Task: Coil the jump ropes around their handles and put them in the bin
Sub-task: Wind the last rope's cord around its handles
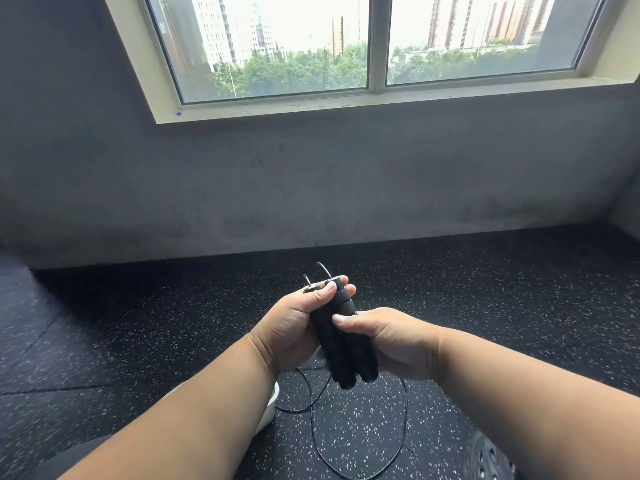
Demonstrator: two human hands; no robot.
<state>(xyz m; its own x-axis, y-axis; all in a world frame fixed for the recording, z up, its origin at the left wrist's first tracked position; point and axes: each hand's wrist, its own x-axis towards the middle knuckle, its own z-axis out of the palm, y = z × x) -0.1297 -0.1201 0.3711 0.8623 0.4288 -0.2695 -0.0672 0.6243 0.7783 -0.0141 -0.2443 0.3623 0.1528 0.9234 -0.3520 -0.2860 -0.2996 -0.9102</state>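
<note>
the two black handles (341,336) of a jump rope were held side by side, touching, tilted with their silver-capped ends away from the person and toward the window (374,43). the left hand (294,327) was curled round the handles from their left side, its thumb pressed across the upper part just below the caps and its fingertips showing past the far edge. the right hand (391,344) gripped the handles from their right side, thumb laid on the foam near the middle, fingers wrapped behind. thin black rope (403,427) left the capped ends in two short arcs, and more of it hung below the handles in loose loops lying on the speckled black floor (485,306). a white object (268,410), perhaps a shoe or a bin rim, showed below and left of the handles, mostly hidden by the left forearm. a dark perforated shoe (488,459) sat below and right of the handles.
</note>
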